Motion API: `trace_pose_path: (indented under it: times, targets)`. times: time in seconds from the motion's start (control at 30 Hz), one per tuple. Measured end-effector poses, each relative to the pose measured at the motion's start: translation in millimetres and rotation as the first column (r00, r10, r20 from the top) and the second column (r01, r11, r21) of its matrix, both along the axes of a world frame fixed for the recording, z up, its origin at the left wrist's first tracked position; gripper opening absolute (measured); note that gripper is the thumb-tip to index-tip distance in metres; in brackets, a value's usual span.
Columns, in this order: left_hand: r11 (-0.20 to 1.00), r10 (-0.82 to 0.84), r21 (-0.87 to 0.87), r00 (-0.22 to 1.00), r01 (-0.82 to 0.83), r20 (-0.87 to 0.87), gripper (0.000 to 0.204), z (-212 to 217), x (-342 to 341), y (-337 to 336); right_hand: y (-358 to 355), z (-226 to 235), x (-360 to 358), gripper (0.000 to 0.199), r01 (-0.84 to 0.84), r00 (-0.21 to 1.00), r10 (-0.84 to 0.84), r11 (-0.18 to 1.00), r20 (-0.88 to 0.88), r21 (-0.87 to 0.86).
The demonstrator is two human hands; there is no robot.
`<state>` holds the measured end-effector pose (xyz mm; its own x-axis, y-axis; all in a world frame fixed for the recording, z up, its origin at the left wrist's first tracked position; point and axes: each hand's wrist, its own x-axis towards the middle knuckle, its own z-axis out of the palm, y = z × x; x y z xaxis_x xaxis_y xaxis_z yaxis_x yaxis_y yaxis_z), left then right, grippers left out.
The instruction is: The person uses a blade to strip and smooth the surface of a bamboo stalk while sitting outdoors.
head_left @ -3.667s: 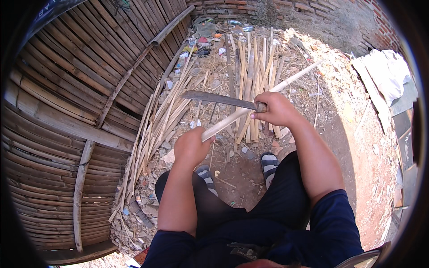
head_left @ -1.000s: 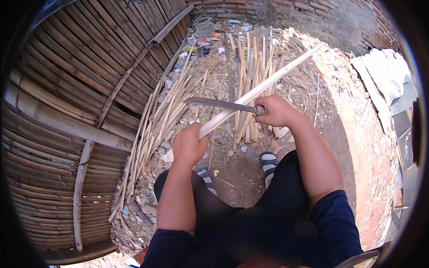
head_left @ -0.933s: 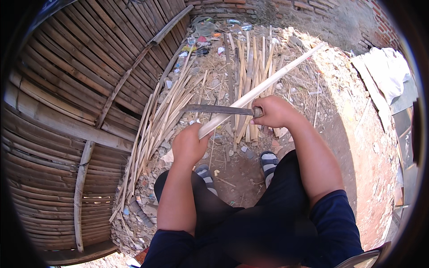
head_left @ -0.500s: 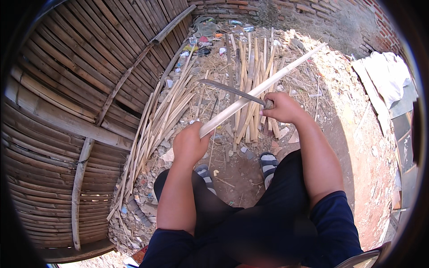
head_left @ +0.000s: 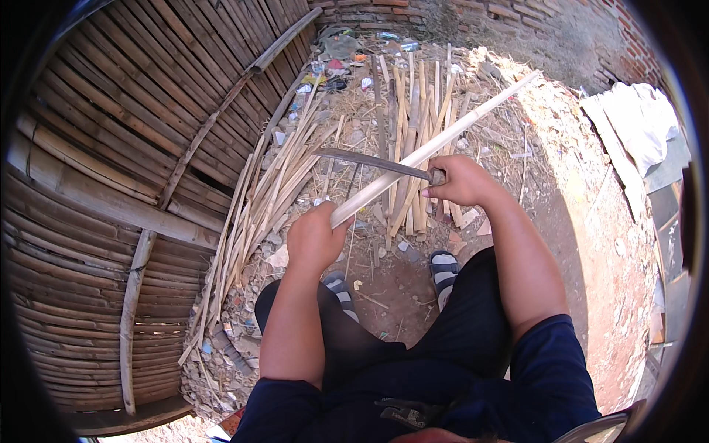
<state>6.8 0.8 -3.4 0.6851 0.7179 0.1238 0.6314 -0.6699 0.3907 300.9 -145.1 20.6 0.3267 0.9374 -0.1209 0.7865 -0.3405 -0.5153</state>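
Observation:
My left hand (head_left: 316, 238) is closed round the near end of a long pale bamboo strip (head_left: 473, 116), which slants up and away to the right. In my right hand (head_left: 456, 180) is the handle of a machete (head_left: 373, 160). Its long dark blade points left and lies across the strip a little beyond my left hand's grip, seemingly touching it. Below the strip, a bundle of split bamboo pieces (head_left: 419, 111) lies on the ground in front of me.
More thin bamboo strips (head_left: 277, 173) are heaped at the left, along a slatted bamboo wall (head_left: 103, 148). Rubble and litter cover the ground, with a brick wall (head_left: 502, 22) at the back. A white sack (head_left: 635, 125) lies at the right. My sandalled feet (head_left: 444, 273) are close below.
My right hand has drawn the machete slightly toward me and to the left along the strip. My left hand and the strip have barely moved.

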Motion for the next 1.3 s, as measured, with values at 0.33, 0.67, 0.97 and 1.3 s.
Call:
trace_pose_path:
  times: [0.33, 0.67, 0.97, 1.3]
  targets:
    - [1.000, -0.002, 0.004, 1.000, 0.002, 0.000, 0.033, -1.9, -2.3, 1.1, 2.2, -2.7, -0.3, 0.053, 0.002, 1.000, -0.002, 1.000, 0.012, -0.014]
    - [1.000, -0.011, -0.014, 1.000, 0.011, -0.027, 0.038, 1.2, -2.3, 0.3, 2.4, 4.4, -6.2, 0.054, -0.009, 1.000, 0.010, 1.000, 0.010, -0.023]
    - [0.999, 0.009, -0.039, 0.998, -0.011, -0.058, 0.035, 4.0, -1.6, -0.3, 3.7, -3.9, -5.1, 0.054, -0.056, 0.998, 0.057, 0.998, 0.020, -0.008]
    - [0.999, 0.001, -0.044, 0.997, -0.004, -0.077, 0.036, 4.6, -1.4, -1.1, 6.6, -6.7, -8.9, 0.053, -0.085, 0.995, 0.087, 0.996, 0.057, -0.042]
